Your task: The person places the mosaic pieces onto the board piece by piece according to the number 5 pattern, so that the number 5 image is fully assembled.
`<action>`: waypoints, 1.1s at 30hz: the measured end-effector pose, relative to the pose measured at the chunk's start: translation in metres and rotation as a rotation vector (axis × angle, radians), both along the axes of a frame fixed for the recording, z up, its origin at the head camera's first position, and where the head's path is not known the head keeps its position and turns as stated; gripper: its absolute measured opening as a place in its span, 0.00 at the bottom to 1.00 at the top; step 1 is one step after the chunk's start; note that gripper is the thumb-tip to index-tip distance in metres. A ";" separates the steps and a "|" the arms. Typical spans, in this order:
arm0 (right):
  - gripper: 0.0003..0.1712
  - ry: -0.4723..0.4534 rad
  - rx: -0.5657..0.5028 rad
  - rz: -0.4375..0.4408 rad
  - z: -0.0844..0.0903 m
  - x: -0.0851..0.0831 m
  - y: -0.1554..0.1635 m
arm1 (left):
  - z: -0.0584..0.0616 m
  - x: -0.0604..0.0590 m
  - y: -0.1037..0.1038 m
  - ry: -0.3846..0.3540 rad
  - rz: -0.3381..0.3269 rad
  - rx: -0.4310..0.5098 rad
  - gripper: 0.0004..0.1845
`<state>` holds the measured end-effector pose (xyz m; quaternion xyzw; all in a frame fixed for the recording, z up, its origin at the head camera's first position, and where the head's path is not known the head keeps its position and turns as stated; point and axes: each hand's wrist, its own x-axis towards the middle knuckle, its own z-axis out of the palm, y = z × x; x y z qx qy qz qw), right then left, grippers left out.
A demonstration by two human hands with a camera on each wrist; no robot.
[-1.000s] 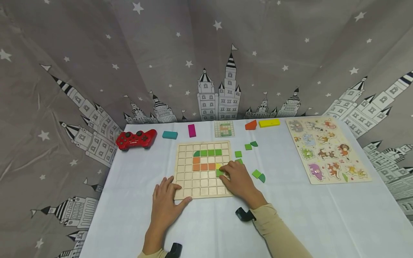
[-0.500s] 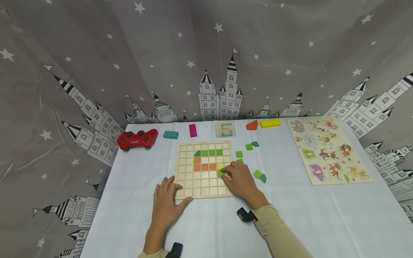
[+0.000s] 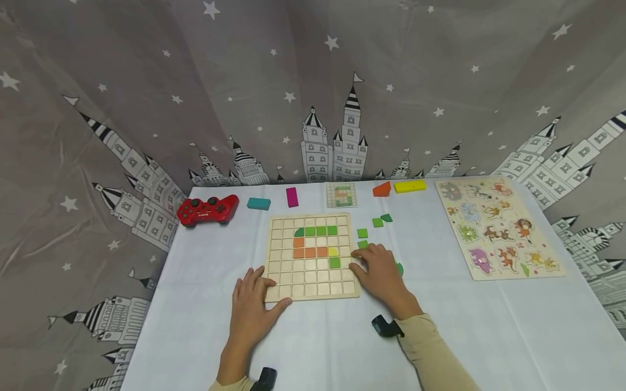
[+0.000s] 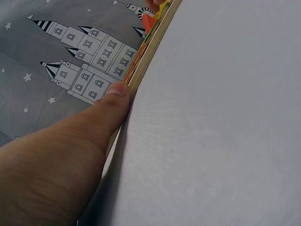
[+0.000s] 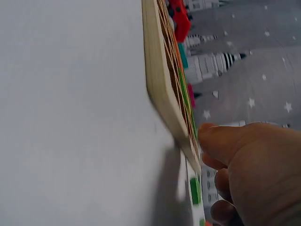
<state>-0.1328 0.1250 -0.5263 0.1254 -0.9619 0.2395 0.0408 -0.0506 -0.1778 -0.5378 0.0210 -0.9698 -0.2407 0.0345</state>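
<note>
A wooden grid board (image 3: 293, 290) lies mid-table, bearing a dark green rounded tile (image 3: 299, 233), several green square tiles (image 3: 320, 232), several orange tiles (image 3: 310, 253) and a yellow tile (image 3: 333, 252). Below the yellow one sits a green square (image 3: 335, 263). My left hand (image 3: 250, 312) rests at the board's near left corner, fingers spread; its thumb (image 4: 117, 90) touches the near edge. Just past the right edge is my right hand (image 3: 383, 277), fingers loosely bent, with nothing visible in them. It partly covers a loose dark green tile (image 3: 400, 269).
Loose green tiles (image 3: 362, 233) lie right of the board. Behind it are a small pattern card (image 3: 342, 195), a red game controller (image 3: 207, 210), and teal (image 3: 258, 203), magenta (image 3: 292, 197), orange (image 3: 381, 189) and yellow (image 3: 409, 187) blocks. An animal puzzle board (image 3: 494, 228) lies far right.
My right hand has slid right from the green square below the yellow tile to beyond the board's right edge. That square stays on the grid. My left hand keeps its place.
</note>
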 end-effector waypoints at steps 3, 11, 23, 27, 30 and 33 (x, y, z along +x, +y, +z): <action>0.20 -0.007 0.002 -0.064 0.002 0.003 0.020 | 0.000 0.000 0.000 0.003 0.000 -0.003 0.32; 0.25 -0.009 0.036 -0.162 0.002 0.011 0.067 | 0.000 0.000 0.000 0.000 0.000 0.002 0.32; 0.21 0.001 0.124 -0.146 0.003 0.014 0.077 | 0.000 -0.001 0.001 0.011 0.002 0.002 0.32; 0.22 -0.016 0.136 -0.135 0.004 0.015 0.075 | 0.000 -0.001 0.002 0.027 0.004 -0.003 0.36; 0.22 -0.020 0.139 -0.130 0.006 0.014 0.074 | 0.000 -0.001 0.002 0.022 0.004 -0.007 0.43; 0.21 -0.011 0.140 -0.128 0.006 0.014 0.073 | 0.000 -0.001 0.001 0.002 -0.002 -0.018 0.48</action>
